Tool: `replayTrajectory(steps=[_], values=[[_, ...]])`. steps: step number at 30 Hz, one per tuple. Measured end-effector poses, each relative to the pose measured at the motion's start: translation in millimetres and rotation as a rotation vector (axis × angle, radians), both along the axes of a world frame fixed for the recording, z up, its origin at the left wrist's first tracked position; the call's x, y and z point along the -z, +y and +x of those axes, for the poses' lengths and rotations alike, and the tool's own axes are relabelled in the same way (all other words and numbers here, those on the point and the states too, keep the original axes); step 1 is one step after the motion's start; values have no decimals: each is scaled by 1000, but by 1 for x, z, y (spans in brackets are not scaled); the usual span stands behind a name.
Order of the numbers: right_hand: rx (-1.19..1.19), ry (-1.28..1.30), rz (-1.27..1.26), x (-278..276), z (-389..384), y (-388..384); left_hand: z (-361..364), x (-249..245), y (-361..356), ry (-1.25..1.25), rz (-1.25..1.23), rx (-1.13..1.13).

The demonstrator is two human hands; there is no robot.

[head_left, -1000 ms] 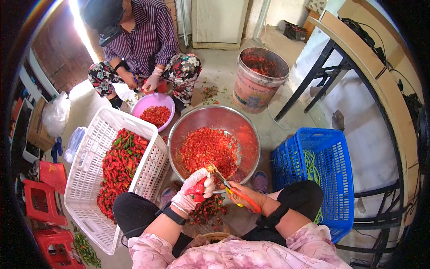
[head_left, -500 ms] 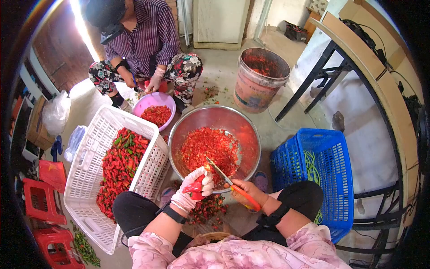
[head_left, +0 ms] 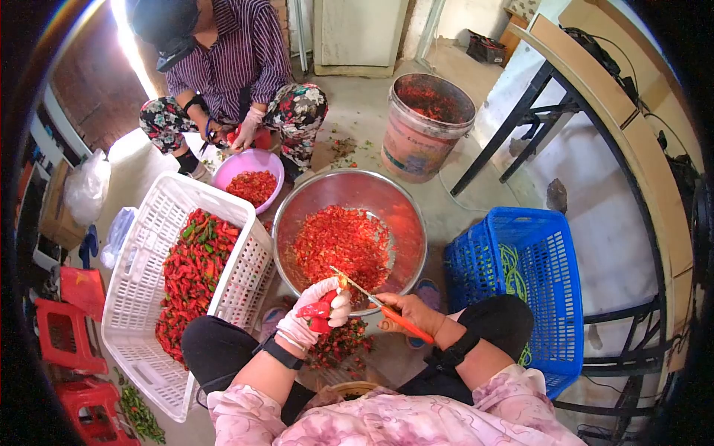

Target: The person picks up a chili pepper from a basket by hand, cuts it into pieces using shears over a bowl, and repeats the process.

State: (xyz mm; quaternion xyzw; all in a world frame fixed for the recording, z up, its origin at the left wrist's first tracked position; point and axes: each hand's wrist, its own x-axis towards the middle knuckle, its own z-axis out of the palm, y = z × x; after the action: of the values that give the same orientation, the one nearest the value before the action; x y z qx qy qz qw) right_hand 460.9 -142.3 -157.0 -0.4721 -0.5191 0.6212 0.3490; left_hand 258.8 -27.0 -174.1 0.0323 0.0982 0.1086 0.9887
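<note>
Down low on a bare grey floor (head_left: pixel 357 119), in a work room with a bright doorway at the upper left.

Low in the middle of the frame: left hand (head_left: pixel 312 318) in a white glove, shut round a red chili (head_left: pixel 320 308), tip poking up past the thumb. Just to its right: right hand (head_left: pixel 407 312), bare, wrapped round the orange handles of the scissors (head_left: pixel 362 287), blades pointing up and left to meet the chili tip. Blades too thin to tell whether parted or closed.

Snip right over the steel bowl (head_left: pixel 349 175), just above the hands, to land every bit on the red pile of cut chili (head_left: pixel 338 238) and not on the scraps (head_left: pixel 338 348) on the floor under the hands. Tuck the glove fingers well back from the blades. Cut small, one bit at a time. No rubbing eyes.

At the left: white basket (head_left: pixel 141 245) full of whole chilies (head_left: pixel 190 271), close enough to grab from. At the right: blue basket (head_left: pixel 550 253). Farther up: pink bowl (head_left: pixel 249 158), then another person (head_left: pixel 238 52) sitting at the upper left, hands close above it. At the upper middle: a bucket (head_left: pixel 413 152).
</note>
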Motion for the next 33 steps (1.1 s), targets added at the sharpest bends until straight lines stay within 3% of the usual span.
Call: replayTrajectory(steps=[2, 4, 5, 7, 8, 10, 11, 14, 19, 22, 24, 25, 26, 27, 31, 33], values=[[19, 68, -12, 3, -1, 0, -1, -3, 1, 17, -35, -24], [48, -178, 144, 0, -1, 2, -1, -5, 3, 33, -70, -47], [44, -177, 141, 4, 2, 3, -3, -4, 4, 100, 9, -35], [288, -6, -80, 11, 3, 5, -9, -13, 2, 329, 237, 3], [284, 4, -83, 13, 4, 7, -12, -11, -2, 340, 235, 1], [501, -84, -33, 5, 4, 11, -17, -4, -11, 625, 565, 95], [531, -12, -55, 8, 5, 12, -17, -2, -17, 799, 642, 96], [492, -68, -53, -8, 4, 11, -26, 54, -29, 926, 754, 41], [484, -77, -5, 1, 7, 7, -26, 36, -30, 916, 581, 31], [431, -71, 60, 0, 4, 5, -28, 28, -18, 772, 369, 174], [383, -38, 158, 0, 1, 3, -25, 35, -12, 366, -27, 1], [282, -199, 202, -4, 0, 2, -24, 37, -8, 281, -87, -32], [178, -361, 246, -5, -2, 0, -22, 40, -6, 278, -86, -40], [184, -445, 518, 2, -8, 4, -19, 39, -3, 290, -154, -111], [-55, -596, 325, -18, -12, 0, -14, 41, 2, 277, -272, -256], [-48, -603, 365, -14, -13, 0, -13, 40, 4, 271, -272, -322]])
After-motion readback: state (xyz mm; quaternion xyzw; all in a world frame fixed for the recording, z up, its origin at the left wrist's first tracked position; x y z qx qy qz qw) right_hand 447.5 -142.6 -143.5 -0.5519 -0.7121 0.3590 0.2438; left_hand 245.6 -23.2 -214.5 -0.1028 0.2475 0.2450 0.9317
